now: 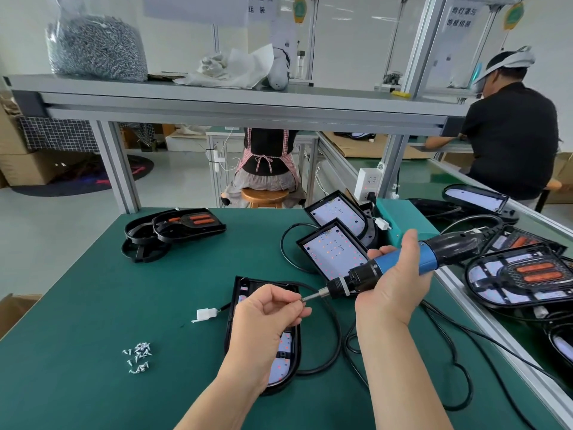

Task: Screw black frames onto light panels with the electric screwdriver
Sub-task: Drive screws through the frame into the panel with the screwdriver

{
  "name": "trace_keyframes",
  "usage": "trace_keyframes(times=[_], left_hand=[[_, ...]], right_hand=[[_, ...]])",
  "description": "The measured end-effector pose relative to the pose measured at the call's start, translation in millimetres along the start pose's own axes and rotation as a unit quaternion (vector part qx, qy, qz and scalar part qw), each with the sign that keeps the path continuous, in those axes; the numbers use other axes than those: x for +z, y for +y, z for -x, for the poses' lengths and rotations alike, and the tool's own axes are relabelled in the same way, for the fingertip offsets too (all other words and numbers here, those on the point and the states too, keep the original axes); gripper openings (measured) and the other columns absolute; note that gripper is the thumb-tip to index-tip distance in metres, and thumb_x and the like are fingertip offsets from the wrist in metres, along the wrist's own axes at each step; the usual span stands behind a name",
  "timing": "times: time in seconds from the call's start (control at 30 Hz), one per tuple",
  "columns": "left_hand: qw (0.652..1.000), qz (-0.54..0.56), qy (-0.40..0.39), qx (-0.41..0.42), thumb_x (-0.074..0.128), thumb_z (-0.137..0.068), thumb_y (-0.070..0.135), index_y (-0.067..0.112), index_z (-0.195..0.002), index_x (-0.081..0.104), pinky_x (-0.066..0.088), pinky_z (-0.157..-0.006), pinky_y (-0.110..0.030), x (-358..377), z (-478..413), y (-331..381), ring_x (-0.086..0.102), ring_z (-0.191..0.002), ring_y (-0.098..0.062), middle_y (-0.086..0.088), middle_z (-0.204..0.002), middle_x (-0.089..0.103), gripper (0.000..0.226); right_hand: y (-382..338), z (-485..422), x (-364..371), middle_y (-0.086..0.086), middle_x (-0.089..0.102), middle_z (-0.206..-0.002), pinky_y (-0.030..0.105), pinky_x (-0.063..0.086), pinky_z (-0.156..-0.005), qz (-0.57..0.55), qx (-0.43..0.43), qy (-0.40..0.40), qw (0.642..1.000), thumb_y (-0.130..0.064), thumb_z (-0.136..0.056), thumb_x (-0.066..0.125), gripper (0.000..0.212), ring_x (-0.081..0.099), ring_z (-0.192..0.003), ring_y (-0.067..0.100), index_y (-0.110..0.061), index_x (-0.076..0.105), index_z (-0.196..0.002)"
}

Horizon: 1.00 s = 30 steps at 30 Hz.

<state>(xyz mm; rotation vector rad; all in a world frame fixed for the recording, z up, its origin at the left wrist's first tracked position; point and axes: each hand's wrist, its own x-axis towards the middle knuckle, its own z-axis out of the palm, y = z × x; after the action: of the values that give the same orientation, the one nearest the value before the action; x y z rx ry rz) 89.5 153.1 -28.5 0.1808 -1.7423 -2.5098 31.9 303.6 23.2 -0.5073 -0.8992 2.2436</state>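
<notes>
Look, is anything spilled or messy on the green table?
A little. Small silver screws lie loose in a scattered pile on the green table, left of the light panel, not in any tray. Black cables loop in tangles beside that panel. Nothing looks broken.

The left hand (273, 308) covered the middle of the light panel (286, 349) beneath it. Its fingertips closed over the tip of the screwdriver bit (311, 297), so whether a screw sat there could not be told. Right of the right hand (397, 283), a framed panel (521, 277) ran past the picture's edge. Both forearms were cut off at the bottom.
</notes>
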Motion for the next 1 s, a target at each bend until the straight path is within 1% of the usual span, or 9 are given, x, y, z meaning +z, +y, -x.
trace_keyframes(times=[0.07,0.13,0.27,0.33,0.4,0.5,0.6,0.83,1.0], left_hand=[[1.0,-0.013,0.005,0.024,0.068,-0.085,-0.014,-0.005,-0.087,0.068,0.054,-0.063,-0.016,1.4,0.7,-1.4,0.076,-0.078,-0.025,-0.012,-0.075,0.073,0.009],[0.999,-0.022,0.008,0.026,0.069,-0.085,-0.013,-0.004,-0.087,0.068,0.054,-0.063,-0.016,1.5,-0.4,-2.0,0.076,-0.078,-0.025,-0.012,-0.075,0.074,0.009],[0.999,0.025,0.009,-0.045,0.071,-0.084,-0.011,-0.002,-0.087,0.069,0.057,-0.062,-0.02,0.1,-2.1,-3.0,0.076,-0.079,-0.029,-0.02,-0.081,0.074,0.01],[0.997,0.052,0.008,-0.063,0.072,-0.082,-0.01,-0.002,-0.086,0.07,0.058,-0.064,-0.023,-1.0,-2.2,-2.4,0.076,-0.081,-0.031,-0.022,-0.083,0.074,0.01],[0.996,0.067,0.003,-0.065,0.072,-0.081,-0.009,-0.002,-0.086,0.07,0.058,-0.064,-0.022,-2.0,-2.0,-1.2,0.076,-0.082,-0.031,-0.022,-0.084,0.074,0.008],[0.993,0.094,-0.002,-0.075,0.069,-0.085,-0.008,-0.006,-0.091,0.069,0.058,-0.066,-0.021,-3.9,-2.4,0.1,0.076,-0.083,-0.028,-0.019,-0.085,0.074,0.007],[0.99,0.116,-0.006,-0.083,0.065,-0.088,-0.009,-0.008,-0.096,0.067,0.058,-0.067,-0.021,-4.7,-2.0,0.8,0.076,-0.084,-0.027,-0.017,-0.084,0.074,0.008],[0.99,0.113,-0.002,-0.083,0.064,-0.089,-0.01,-0.007,-0.095,0.066,0.058,-0.067,-0.022,-2.2,-0.7,1.5,0.076,-0.084,-0.028,-0.018,-0.083,0.073,0.007],[0.989,0.124,-0.007,-0.085,0.064,-0.089,-0.01,-0.007,-0.093,0.066,0.058,-0.067,-0.022,-1.3,1.0,0.9,0.076,-0.085,-0.028,-0.017,-0.085,0.074,0.006]], right_hand=[[-0.1,-1.8,-1.7,-0.004,0.06,-0.068,0.027,0.054,-0.062,-0.003,0.02,0.012,1.0,-0.039,-0.091,0.073,0.03,0.063,-0.059,0.014,-0.02,0.058,-0.11],[0.5,-2.9,-3.6,-0.004,0.06,-0.067,0.027,0.054,-0.063,-0.007,0.033,0.021,0.999,-0.038,-0.091,0.073,0.032,0.064,-0.059,0.013,-0.019,0.059,-0.113],[4.1,-0.1,-6.6,-0.005,0.06,-0.065,0.028,0.054,-0.065,-0.006,0.038,0.025,0.999,-0.038,-0.091,0.072,0.032,0.064,-0.061,0.012,-0.02,0.059,-0.114],[5.0,1.8,-5.2,-0.005,0.06,-0.065,0.029,0.054,-0.067,-0.009,0.038,0.02,0.999,-0.038,-0.092,0.072,0.03,0.063,-0.063,0.013,-0.02,0.059,-0.113],[3.6,1.7,-2.7,-0.005,0.06,-0.064,0.029,0.054,-0.065,-0.012,0.036,0.015,0.999,-0.037,-0.092,0.072,0.029,0.063,-0.061,0.014,-0.02,0.059,-0.111],[-0.3,-0.8,-0.6,-0.006,0.06,-0.062,0.026,0.054,-0.059,-0.017,0.025,0.01,0.999,-0.037,-0.091,0.072,0.029,0.062,-0.058,0.014,-0.019,0.058,-0.109],[-1.4,-0.6,-0.1,-0.006,0.059,-0.064,0.026,0.054,-0.06,-0.017,0.017,0.004,1.0,-0.037,-0.091,0.072,0.03,0.062,-0.058,0.014,-0.019,0.058,-0.111],[0.3,0.9,-1.6,-0.006,0.059,-0.062,0.028,0.055,-0.062,-0.022,0.016,0.007,1.0,-0.035,-0.092,0.073,0.027,0.062,-0.057,0.014,-0.02,0.059,-0.109],[-0.8,0.3,-2.8,-0.006,0.059,-0.062,0.026,0.055,-0.059,-0.017,0.022,0.01,1.0,-0.037,-0.092,0.072,0.03,0.062,-0.058,0.014,-0.018,0.058,-0.111]])
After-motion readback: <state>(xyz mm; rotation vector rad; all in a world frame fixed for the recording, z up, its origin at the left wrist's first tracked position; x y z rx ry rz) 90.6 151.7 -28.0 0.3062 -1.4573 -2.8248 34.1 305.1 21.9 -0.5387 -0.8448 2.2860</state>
